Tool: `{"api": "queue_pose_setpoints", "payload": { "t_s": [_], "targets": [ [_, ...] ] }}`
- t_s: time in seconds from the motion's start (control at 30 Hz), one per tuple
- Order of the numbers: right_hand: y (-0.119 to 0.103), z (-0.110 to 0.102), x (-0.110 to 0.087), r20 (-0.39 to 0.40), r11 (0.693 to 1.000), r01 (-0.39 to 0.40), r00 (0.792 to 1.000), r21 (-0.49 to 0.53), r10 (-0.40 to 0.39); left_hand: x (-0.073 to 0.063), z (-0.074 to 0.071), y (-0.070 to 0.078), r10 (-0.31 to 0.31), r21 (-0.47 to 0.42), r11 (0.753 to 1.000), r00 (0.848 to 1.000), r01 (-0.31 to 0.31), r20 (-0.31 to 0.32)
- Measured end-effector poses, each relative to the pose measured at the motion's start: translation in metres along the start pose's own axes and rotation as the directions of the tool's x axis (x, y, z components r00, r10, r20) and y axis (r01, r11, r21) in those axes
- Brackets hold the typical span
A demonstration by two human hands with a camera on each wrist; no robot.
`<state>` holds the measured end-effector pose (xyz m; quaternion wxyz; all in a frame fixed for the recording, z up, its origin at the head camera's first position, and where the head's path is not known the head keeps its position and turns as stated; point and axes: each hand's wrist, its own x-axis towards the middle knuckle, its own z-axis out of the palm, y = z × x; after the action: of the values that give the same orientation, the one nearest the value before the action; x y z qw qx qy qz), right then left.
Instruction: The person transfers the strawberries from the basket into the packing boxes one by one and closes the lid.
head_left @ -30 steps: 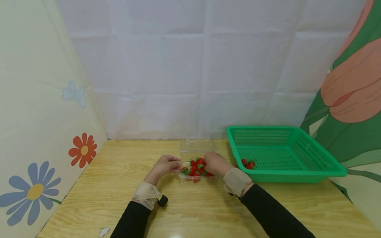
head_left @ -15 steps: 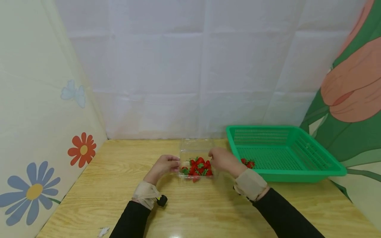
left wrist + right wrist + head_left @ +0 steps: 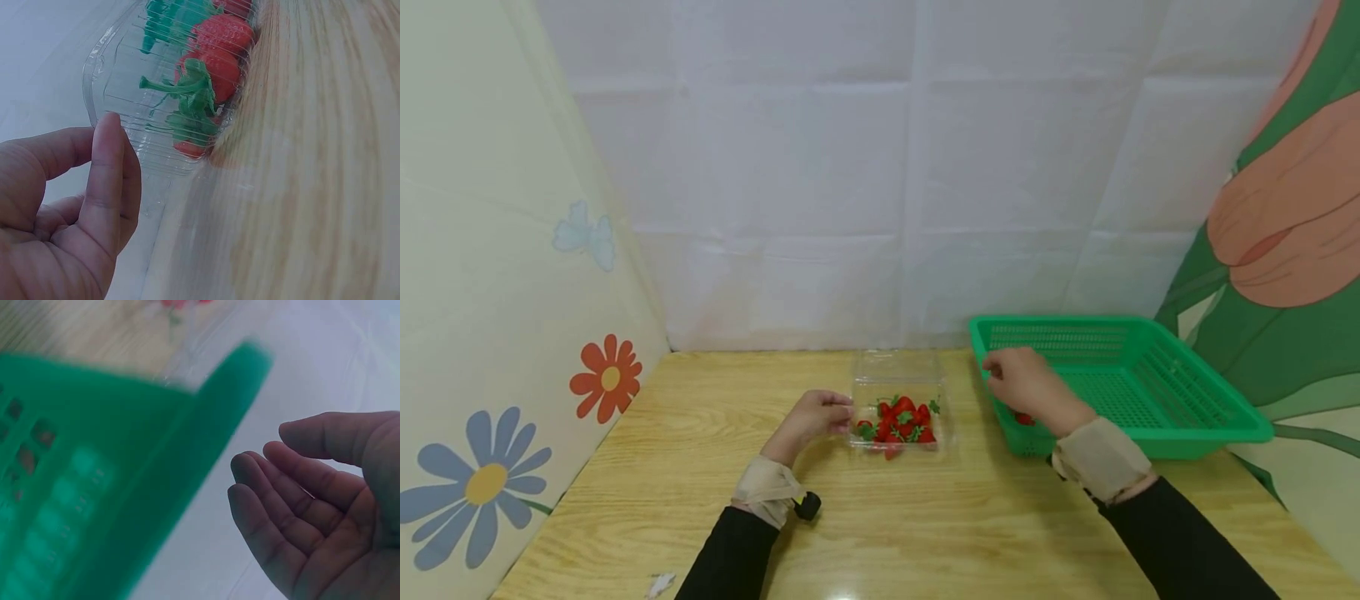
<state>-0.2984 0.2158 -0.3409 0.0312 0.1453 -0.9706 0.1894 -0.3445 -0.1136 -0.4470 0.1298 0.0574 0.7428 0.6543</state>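
A clear plastic box (image 3: 897, 365), its lid raised at the back, holds several red strawberries (image 3: 904, 427) with green leaves. My left hand (image 3: 814, 418) pinches the box's left rim between thumb and finger; in the left wrist view that hand (image 3: 94, 206) meets the edge of the clear wall. Over the left side of a green basket (image 3: 1157, 435) is my right hand (image 3: 1032, 385). In the right wrist view the right hand (image 3: 319, 506) has loosely bent fingers and nothing in them. Strawberries (image 3: 1024, 418) in the basket are partly hidden below it.
The wooden table (image 3: 880, 525) meets a white cloth backdrop (image 3: 790, 183) behind the box. Floral panels (image 3: 512, 292) stand on both sides. A small white scrap (image 3: 661, 585) lies near the table's front left. The basket stands right of the box.
My right hand has left the strawberries in the box and moved right, over the basket's left edge. The left hand stays at the box's rim.
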Motion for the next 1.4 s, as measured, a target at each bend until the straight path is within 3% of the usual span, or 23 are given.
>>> {"api": "queue_pose_setpoints", "payload": {
  "t_s": [0.27, 0.7, 1.4],
  "targets": [
    [0.035, -0.012, -0.014, 0.018, 0.999, -0.051, 0.999, -0.005, 0.051, -0.001, -0.001, 0.000, 0.001, 0.010, 1.000, 1.000, -0.001, 0.010],
    [0.079, 0.001, -0.013, 0.127, 0.992, -0.128, 0.983, -0.014, 0.129, -0.001, -0.001, -0.003, 0.000, -0.007, 1.000, 1.000, 0.000, 0.024],
    [0.090, 0.016, -0.001, 0.252, 0.984, -0.166, 0.952, -0.059, 0.176, -0.003, 0.001, -0.001, 0.006, 0.005, 1.000, 1.000, -0.006, 0.028]
  ]
}}
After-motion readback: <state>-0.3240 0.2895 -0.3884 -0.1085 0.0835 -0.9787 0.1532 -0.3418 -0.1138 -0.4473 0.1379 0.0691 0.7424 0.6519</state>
